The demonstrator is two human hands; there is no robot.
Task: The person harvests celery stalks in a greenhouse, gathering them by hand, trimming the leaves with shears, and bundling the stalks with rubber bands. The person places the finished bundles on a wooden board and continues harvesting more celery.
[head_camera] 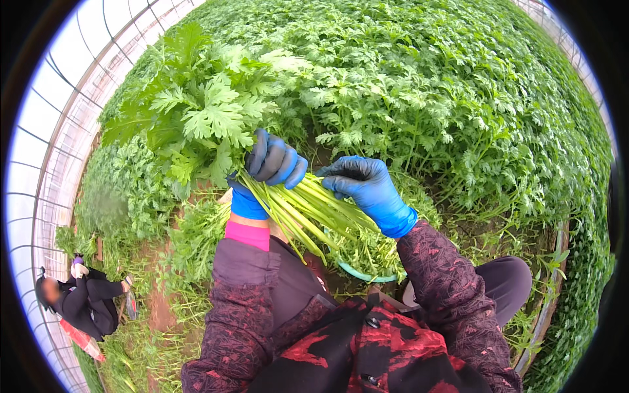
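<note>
My left hand (pixel 276 159), in a soiled blue glove, is closed around a bunch of leafy green stalks (pixel 304 206). Broad lobed leaves (pixel 211 108) fan out above and left of that fist, while pale stems spread down to the right. My right hand (pixel 351 177), gloved in blue too, has its fingers curled at the upper edge of the stems. Whether it pinches a stem cannot be told. Below the stems lies a round container with a teal rim (pixel 366 275), holding cut greens and partly hidden by the bunch and my right forearm.
Dense leafy plants (pixel 417 88) grow ahead and to the right. Cut greens (pixel 196 240) lie on the soil at left. A co-worker (pixel 93 299) sits low at the far left, near the greenhouse wall (pixel 49 162). A board-like bed edge (pixel 548 304) runs along the right.
</note>
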